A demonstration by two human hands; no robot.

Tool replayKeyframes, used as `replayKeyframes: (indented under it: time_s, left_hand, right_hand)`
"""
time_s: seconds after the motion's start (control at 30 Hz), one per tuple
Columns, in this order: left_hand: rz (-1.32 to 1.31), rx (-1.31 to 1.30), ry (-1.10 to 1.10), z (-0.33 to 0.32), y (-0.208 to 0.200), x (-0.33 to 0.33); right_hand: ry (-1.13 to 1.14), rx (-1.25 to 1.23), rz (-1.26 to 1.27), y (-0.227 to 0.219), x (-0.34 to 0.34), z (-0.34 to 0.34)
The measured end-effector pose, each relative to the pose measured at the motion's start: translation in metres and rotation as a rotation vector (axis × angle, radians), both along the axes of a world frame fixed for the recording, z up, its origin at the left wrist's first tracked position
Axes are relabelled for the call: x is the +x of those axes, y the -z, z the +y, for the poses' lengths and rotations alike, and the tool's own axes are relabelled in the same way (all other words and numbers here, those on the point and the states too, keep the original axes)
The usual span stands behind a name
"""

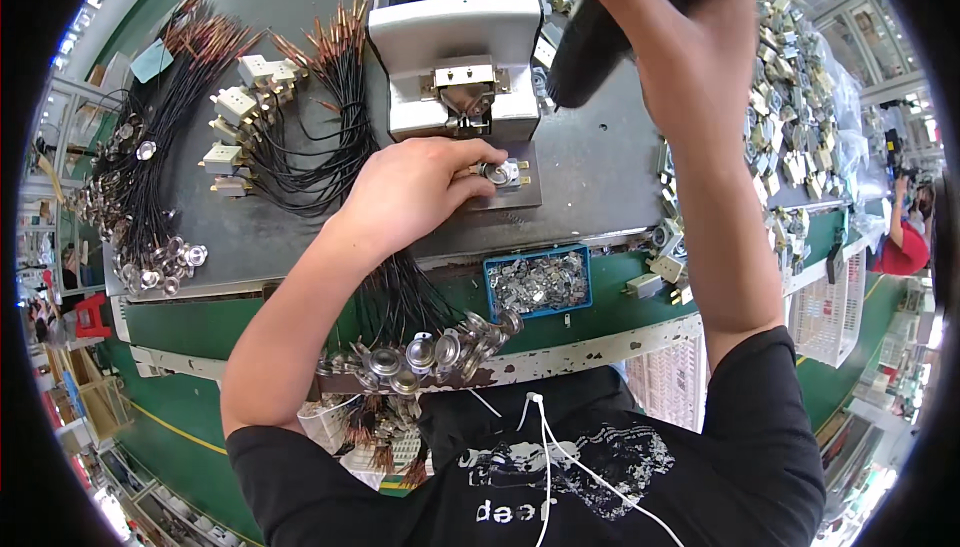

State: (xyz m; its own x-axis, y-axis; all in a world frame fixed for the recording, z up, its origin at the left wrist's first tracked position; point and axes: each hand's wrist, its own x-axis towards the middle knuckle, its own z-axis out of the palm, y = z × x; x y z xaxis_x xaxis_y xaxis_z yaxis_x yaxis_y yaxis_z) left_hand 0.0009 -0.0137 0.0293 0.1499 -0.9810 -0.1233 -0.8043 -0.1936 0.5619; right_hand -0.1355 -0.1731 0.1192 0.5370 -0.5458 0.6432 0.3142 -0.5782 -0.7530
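My left hand (412, 187) is closed, thumb and forefinger pinching a small plug-like part (508, 175) with a round metal piece and brass prongs. That part lies on a flat metal plate (525, 192) just in front of the white bench machine (455, 32). Up at the right, my right hand (690, 22) is wrapped round a thick black cylindrical tool (590, 52). Its upper part runs out of view and its exact kind does not show. Black wires with round metal caps (420, 350) hang over the bench edge under my left forearm.
A blue tray (540, 282) of small metal pieces sits at the bench's near edge. Bundled black wires with copper ends (340, 47) and white blocks (235, 107) lie left. Many white plug parts (790, 117) are heaped right. A person in red (900, 242) is far right.
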Motion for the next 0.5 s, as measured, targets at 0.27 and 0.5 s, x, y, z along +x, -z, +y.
replayKeyframes:
  time_s: [0.27,0.5]
  left_hand:
    - [-0.004,-0.049,0.037,-0.001,0.008,0.004]
    - [-0.106,-0.087,0.075,0.003,0.011,0.001]
  right_hand:
    - [0.173,0.457,-0.053,-0.044,0.009,0.048]
    - [0.024,0.197,-0.192,-0.007,0.028,0.041]
